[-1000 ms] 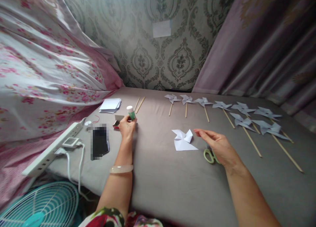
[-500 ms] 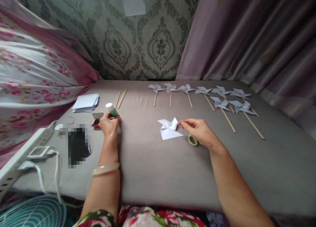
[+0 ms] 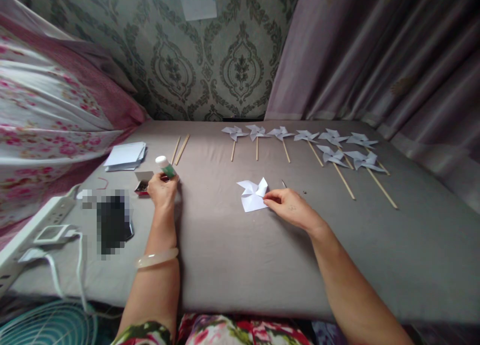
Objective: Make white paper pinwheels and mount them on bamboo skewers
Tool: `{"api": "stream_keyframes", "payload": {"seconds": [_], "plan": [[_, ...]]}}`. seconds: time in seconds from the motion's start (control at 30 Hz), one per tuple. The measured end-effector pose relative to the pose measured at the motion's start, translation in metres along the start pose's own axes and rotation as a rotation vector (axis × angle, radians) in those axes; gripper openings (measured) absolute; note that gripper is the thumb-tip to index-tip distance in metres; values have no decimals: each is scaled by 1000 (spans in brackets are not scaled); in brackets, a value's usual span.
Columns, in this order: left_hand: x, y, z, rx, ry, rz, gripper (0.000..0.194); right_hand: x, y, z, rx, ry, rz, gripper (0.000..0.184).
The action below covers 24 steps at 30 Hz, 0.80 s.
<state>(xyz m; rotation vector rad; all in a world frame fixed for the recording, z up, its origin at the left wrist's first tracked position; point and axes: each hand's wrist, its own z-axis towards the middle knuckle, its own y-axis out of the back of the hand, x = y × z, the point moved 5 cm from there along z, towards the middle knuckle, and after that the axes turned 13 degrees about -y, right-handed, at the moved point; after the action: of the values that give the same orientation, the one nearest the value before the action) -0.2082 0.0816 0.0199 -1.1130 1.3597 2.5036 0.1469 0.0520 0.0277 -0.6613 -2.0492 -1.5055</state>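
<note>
My left hand (image 3: pixel 163 191) is closed around a tilted glue stick (image 3: pixel 167 168) with a white cap and a green label. Beside its knuckles stands a small open box (image 3: pixel 142 187) holding small dark pieces. On the table's middle lies a white paper pinwheel (image 3: pixel 253 198), its blades partly folded in and its lower right corner flat. My right hand (image 3: pixel 288 205) pinches that corner between thumb and forefinger. A thin metal tip (image 3: pixel 284 183) sticks out behind this hand, the rest hidden under it.
Several finished pinwheels (image 3: pixel 332 155) on sticks lie at the back right. Loose wooden sticks (image 3: pixel 182 149) and a stack of white paper (image 3: pixel 125 155) are at the back left. A phone (image 3: pixel 112 225) and a power strip (image 3: pixel 41 240) with cables lie at the left.
My right hand has moved slightly left and down, from the folded blade to the flat corner. It now covers the green scissor handles seen before. My left hand keeps the glue stick.
</note>
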Motion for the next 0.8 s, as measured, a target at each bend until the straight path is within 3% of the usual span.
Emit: {"api": "stream_keyframes", "payload": {"seconds": [0.33, 0.53, 0.67, 0.8], "plan": [[5, 0, -3, 85, 25, 118, 37, 22, -32, -14, -52, 69, -402, 16], [-5, -7, -12, 372, -51, 257, 19, 25, -34, -15, -88, 132, -519, 18], [-21, -12, -22, 528, -141, 297, 24, 27, -37, -16, -127, 173, -566, 16], [-48, -20, -39, 619, -282, 151, 30, 29, -40, -17, -161, 213, -598, 18]]}}
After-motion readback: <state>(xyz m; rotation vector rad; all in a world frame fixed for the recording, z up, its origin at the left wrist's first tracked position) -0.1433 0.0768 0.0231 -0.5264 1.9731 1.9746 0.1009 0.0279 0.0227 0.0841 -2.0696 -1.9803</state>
